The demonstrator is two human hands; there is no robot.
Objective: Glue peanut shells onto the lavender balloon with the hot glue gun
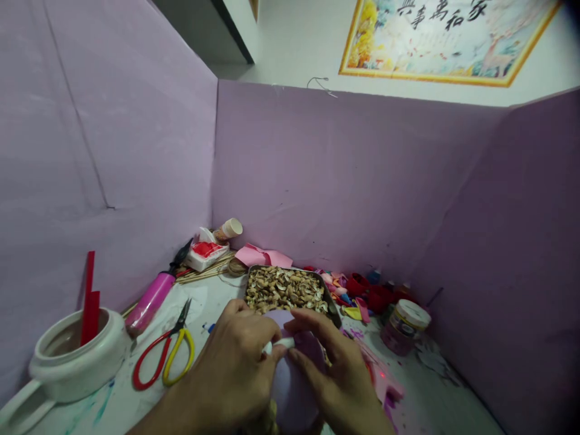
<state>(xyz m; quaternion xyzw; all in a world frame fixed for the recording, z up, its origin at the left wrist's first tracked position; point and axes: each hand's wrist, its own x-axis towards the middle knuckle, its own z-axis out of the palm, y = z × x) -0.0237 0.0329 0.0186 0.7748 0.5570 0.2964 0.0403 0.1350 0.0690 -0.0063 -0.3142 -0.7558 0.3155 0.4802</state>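
Note:
Close in front of me is a smooth, rounded lavender object, perhaps a balloon; its lower part leaves the view. My left hand is closed, with a small white piece pinched between thumb and forefinger over the lavender surface. From the other side, my right hand curls its fingers round the lavender object, thumb and forefinger close to the white piece's end. A metal tray of broken shell-like pieces stands just beyond both hands.
Scissors, a pink hand pump and a white handled pot lie left. To the right are a pink glue gun, a lidded jar and colourful scraps. Purple panels enclose the table.

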